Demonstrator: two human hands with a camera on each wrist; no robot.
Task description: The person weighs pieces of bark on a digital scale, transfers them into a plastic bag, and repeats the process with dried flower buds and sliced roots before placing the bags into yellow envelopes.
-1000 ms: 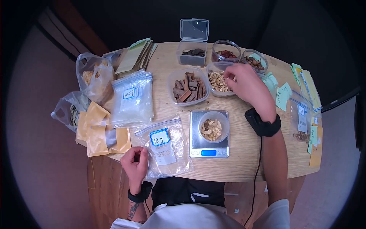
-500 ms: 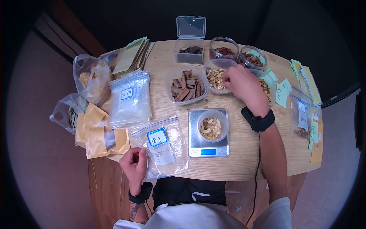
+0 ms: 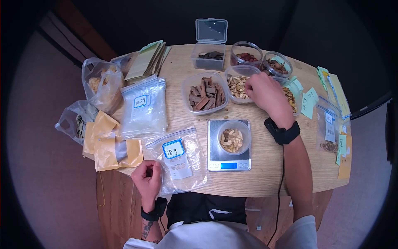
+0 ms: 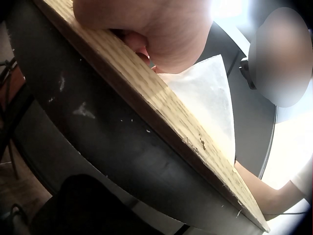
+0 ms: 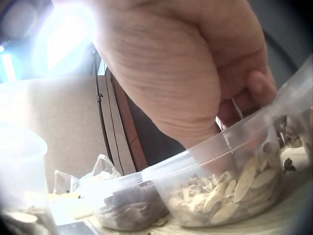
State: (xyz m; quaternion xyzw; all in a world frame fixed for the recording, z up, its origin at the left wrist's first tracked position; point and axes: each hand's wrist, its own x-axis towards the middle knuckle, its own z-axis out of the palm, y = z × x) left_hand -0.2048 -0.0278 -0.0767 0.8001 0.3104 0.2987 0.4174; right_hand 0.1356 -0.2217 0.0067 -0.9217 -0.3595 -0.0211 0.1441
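My right hand reaches over a clear round tub of pale dried slices. In the right wrist view its thumb and fingers dip inside the tub wall, among the slices; the fingertips are hidden, and I cannot tell whether they pinch any. A small tub of similar slices stands on a digital scale with a lit blue display. My left hand rests idle at the table's front edge, fingers loosely curled, beside a zip bag labelled 18 g.
Bark pieces fill a clear tub left of the slices. Behind stand an open-lidded box and round tubs of dried herbs. More zip bags, brown envelopes and plastic bags lie left. Green notes lie right; a cable crosses from the right wrist.
My right hand has shifted slightly down and right over the slice tub, uncovering more of the tub of yellowish pieces beside it. The left hand stays put.
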